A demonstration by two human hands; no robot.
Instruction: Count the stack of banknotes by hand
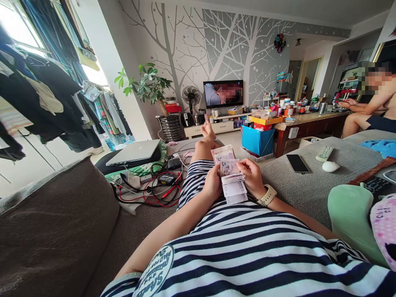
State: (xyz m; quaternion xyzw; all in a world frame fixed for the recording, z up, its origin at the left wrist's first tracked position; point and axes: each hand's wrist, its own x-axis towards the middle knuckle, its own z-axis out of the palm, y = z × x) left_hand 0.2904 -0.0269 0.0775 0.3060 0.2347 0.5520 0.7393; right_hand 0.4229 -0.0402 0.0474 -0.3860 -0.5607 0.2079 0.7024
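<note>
A sheaf of paper banknotes [225,161] stands fanned above my lap, pinkish notes on top, with a thicker pile of paler notes [233,190] below. My left hand [213,183] grips the lower edge of the sheaf from the left side. My right hand [252,177] presses on it from the right, with its fingers over the pile. A beige watch [266,195] sits on my right wrist. Both forearms rest on my striped shirt [247,255].
To the left, a silver laptop [133,152] and tangled red and black cables [154,189] lie beside my legs. A phone [297,163], white mouse [330,166] and remote [324,153] lie on the grey sofa to the right. A seated person [368,99] is at the far right.
</note>
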